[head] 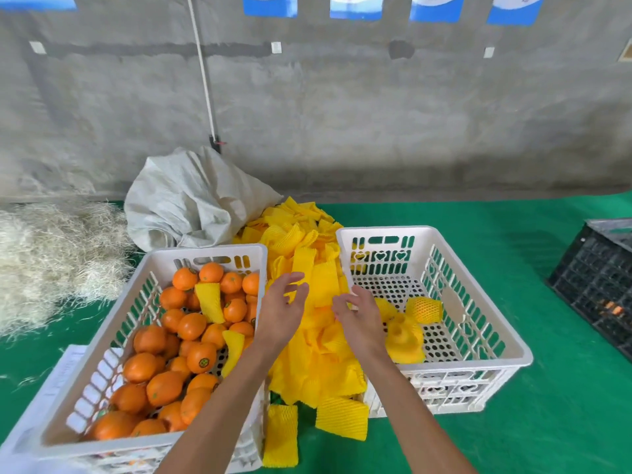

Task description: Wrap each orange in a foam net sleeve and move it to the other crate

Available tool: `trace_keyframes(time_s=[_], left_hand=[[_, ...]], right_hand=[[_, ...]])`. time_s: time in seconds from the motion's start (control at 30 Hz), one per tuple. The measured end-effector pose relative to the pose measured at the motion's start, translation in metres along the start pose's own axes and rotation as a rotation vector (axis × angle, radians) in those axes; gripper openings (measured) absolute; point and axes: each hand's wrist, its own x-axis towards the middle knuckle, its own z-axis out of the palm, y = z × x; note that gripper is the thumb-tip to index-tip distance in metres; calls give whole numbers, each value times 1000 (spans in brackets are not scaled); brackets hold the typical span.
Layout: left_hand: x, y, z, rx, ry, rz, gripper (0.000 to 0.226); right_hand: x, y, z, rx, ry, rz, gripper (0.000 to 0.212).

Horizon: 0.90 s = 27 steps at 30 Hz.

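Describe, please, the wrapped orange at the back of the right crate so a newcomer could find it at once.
Start at the right white crate, nearly empty. On its perforated floor lie wrapped fruits; the wrapped orange is farthest from the hands. Unlike its neighbours, orange skin shows through its yellow net.

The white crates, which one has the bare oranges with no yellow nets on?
The left white crate, heaped with bare oranges. The right white crate holds only a few net-wrapped oranges.
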Motion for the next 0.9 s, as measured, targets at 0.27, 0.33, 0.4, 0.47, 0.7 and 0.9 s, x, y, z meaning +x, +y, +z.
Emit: trace_keyframes(time_s=[0.27,0.33,0.4,0.47,0.7,0.9], left_hand=[[-16,-108,-95,400,-106,-431,48],[-14,-125,-100,458,-244,-453,56],[-8,-135,-103,554,-352,-475,64],[-4,-141,-102,634,-424,-447,69],[3,-157,-101,720,-286,-475,34],[4,-114,-118,462,36,-202,29]], right_hand=[[-14,22,86,-112,-164,49,56],[-18,28,102,-136,-174,37,53],[-19,33,117,-171,-194,26,50],[-20,35,123,-185,-209,23,49],[-12,41,133,-226,-203,29,43],[-23,32,128,-171,-151,-51,17]])
